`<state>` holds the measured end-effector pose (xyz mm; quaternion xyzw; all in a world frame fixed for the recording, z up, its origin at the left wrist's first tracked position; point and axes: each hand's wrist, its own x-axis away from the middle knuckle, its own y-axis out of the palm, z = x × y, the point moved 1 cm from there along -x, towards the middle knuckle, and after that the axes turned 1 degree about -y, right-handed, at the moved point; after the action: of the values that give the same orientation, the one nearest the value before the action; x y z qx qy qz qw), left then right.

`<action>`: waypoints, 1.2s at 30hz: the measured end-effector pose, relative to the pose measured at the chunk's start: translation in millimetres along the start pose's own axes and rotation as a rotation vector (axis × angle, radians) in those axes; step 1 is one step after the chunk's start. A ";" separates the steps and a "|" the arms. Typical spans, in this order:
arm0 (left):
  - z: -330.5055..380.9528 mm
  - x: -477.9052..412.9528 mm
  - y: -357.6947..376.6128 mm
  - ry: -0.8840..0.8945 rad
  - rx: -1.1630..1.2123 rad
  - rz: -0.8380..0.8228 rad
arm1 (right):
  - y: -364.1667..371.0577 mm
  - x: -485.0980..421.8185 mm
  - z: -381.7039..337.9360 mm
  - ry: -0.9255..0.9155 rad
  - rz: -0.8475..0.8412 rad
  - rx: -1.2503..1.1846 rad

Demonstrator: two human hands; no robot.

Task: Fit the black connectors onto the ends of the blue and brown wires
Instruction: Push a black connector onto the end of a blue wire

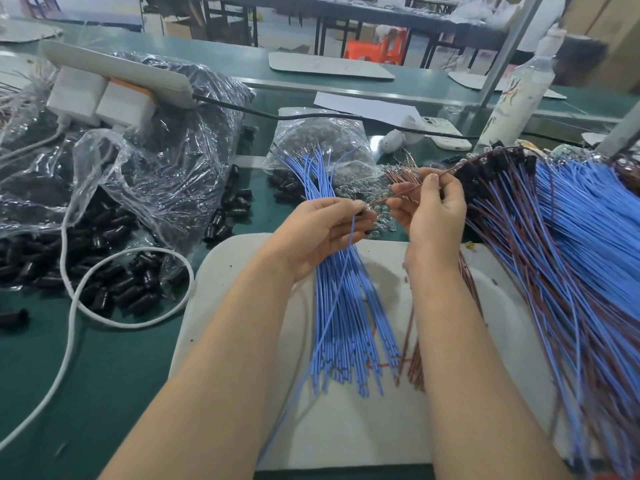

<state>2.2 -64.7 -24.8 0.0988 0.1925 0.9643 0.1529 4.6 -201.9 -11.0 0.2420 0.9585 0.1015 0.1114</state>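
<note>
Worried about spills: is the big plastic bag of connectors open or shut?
Open: the plastic bag gapes at its mouth, and black connectors lie spilled on the table.

This looks like a small assembly workshop on a factory floor. A long green surface (104, 358) carries clear plastic bags (180, 140) stuffed with parts, black connectors (114, 282) spilled loose in heaps, and thick bundles of blue wires (346, 323) and brown wires (417, 362). A power strip (117, 69) lies propped on the bags. Behind stand more work benches (381, 19) (dark-framed, in rows), an orange plastic stool (381, 46) and cardboard boxes (595, 29).
</note>
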 end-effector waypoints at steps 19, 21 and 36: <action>-3.0 -3.3 -2.0 0.119 -0.151 0.106 | 11.6 9.0 9.1 -0.051 -0.250 0.427; -3.0 -3.5 -2.1 0.119 -0.161 0.111 | 10.6 8.6 9.4 -0.066 -0.254 0.454; -7.2 -4.8 0.2 0.250 -0.665 0.268 | 1.5 0.1 5.9 -0.162 -0.044 0.306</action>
<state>4.8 -68.9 -31.9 -0.0504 -0.1285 0.9901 0.0244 6.7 -199.7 -16.3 0.2423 0.9558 -0.0679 0.1522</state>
